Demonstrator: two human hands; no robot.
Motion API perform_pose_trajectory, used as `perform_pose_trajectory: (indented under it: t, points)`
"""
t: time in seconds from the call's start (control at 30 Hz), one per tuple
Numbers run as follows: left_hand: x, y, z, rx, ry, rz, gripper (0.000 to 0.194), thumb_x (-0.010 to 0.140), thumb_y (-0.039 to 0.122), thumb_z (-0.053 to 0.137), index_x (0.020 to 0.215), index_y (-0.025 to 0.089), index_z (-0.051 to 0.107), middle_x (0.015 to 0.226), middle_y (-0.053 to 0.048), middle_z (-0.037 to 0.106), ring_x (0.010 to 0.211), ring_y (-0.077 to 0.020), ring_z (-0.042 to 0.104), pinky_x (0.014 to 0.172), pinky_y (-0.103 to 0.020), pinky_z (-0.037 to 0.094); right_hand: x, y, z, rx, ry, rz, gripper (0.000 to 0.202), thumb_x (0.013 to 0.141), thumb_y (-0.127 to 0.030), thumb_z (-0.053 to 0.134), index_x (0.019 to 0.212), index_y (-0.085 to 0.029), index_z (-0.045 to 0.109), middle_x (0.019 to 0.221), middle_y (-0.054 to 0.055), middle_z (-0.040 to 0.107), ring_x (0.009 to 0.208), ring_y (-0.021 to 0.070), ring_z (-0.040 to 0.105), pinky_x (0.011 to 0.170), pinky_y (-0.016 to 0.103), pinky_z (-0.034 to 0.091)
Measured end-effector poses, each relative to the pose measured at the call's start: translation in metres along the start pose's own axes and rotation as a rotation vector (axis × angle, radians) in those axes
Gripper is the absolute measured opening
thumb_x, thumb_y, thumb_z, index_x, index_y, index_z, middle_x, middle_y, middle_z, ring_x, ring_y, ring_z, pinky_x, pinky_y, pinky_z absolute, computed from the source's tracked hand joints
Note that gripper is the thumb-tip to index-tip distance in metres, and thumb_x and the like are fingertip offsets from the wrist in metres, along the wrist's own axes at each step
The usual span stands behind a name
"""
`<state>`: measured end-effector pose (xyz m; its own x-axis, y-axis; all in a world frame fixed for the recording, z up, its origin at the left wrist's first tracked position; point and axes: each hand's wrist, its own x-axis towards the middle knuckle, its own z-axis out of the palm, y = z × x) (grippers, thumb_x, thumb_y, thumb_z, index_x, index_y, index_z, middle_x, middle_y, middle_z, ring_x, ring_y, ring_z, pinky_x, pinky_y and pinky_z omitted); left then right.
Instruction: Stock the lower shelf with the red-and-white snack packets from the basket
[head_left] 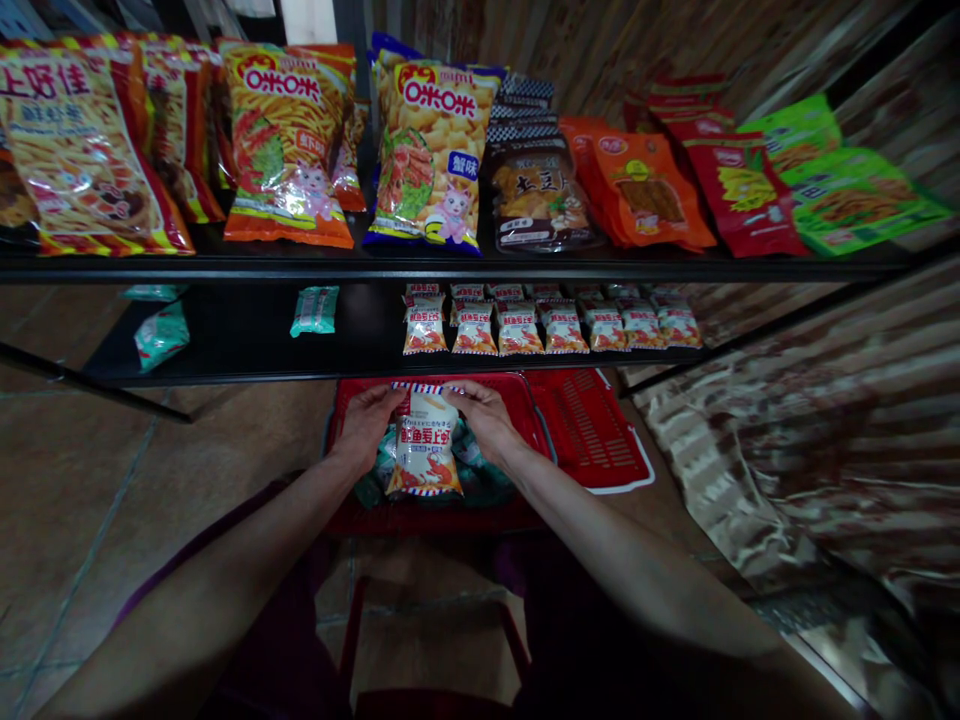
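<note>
Between my two hands is a small white and orange snack bag (425, 445), held upright by its striped top edge. My left hand (369, 420) pinches the top left corner, and my right hand (484, 418) pinches the top right corner. Just below the bag, a red basket (536, 420) stands on the floor with several green packets (480, 465) in it, partly hidden by the bag and my hands. On the lower shelf ahead, rows of matching snack bags (520, 328) stand side by side at the right.
A black lower shelf (360, 345) also carries a few green packets (313, 311) toward the left. Large snack bags (435, 150) line the upper shelf (420, 265). Another red basket (592, 430) with a white handle is beside mine. Wrinkled striped cloth (825, 450) covers the right side.
</note>
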<state>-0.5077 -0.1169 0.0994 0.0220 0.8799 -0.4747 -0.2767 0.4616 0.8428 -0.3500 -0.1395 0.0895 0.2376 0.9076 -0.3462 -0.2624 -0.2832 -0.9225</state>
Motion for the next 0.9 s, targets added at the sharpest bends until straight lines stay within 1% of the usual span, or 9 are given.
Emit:
perform_pose_trajectory:
  t: [0.1,0.23,0.43,0.63,0.73,0.9]
  points:
    - [-0.001,0.002,0.002,0.009,0.014,0.0,0.031,0.045,0.039,0.08,0.058,0.016,0.064,0.057,0.001,0.063,0.053,-0.0108,0.053,0.055,-0.024,0.043,0.001,-0.001,0.002,0.026,0.01,-0.002,0.022,0.051,-0.033,0.077,0.067,-0.021,0.069,0.064,-0.004,0.066,0.058,0.0109,0.054,0.059,0.024,0.042]
    - [0.001,0.001,0.001,-0.007,0.003,-0.001,0.032,0.045,0.04,0.08,0.058,0.016,0.064,0.054,0.002,0.061,0.051,-0.0109,0.053,0.054,-0.025,0.043,0.003,-0.002,0.002,0.042,-0.023,0.009,0.02,0.051,-0.032,0.078,0.065,-0.021,0.069,0.061,-0.003,0.066,0.056,0.0108,0.053,0.058,0.025,0.041]
    - [0.003,-0.001,0.0,-0.025,-0.004,-0.003,0.032,0.046,0.04,0.081,0.06,0.016,0.065,0.057,0.001,0.063,0.05,-0.0106,0.052,0.052,-0.025,0.042,0.003,-0.002,0.003,0.095,-0.028,0.03,0.02,0.051,-0.031,0.079,0.065,-0.02,0.069,0.063,-0.003,0.067,0.058,0.0112,0.055,0.061,0.026,0.042]
    - [0.0,-0.001,0.002,-0.025,0.015,0.022,0.035,0.045,0.043,0.082,0.06,0.016,0.064,0.056,0.002,0.062,0.052,-0.0111,0.053,0.053,-0.025,0.043,0.004,-0.002,0.002,0.131,-0.062,0.058,0.024,0.05,-0.034,0.08,0.065,-0.019,0.068,0.061,-0.003,0.065,0.057,0.0104,0.054,0.059,0.025,0.041]
    - [-0.003,0.0,0.004,-0.038,-0.035,-0.015,0.036,0.045,0.043,0.083,0.063,0.016,0.066,0.057,0.002,0.062,0.052,-0.0108,0.053,0.054,-0.025,0.043,0.005,-0.002,-0.001,0.139,-0.038,0.056,0.026,0.049,-0.035,0.082,0.066,-0.019,0.068,0.061,-0.003,0.065,0.056,0.0102,0.054,0.057,0.025,0.041]
    - [-0.008,0.002,0.006,-0.049,-0.205,-0.109,0.037,0.051,0.044,0.081,0.07,0.015,0.067,0.068,-0.001,0.068,0.061,-0.013,0.059,0.062,-0.027,0.047,0.008,-0.004,-0.004,0.165,-0.011,0.054,0.028,0.048,-0.033,0.083,0.068,-0.019,0.069,0.063,-0.003,0.066,0.058,0.0112,0.056,0.06,0.026,0.043]
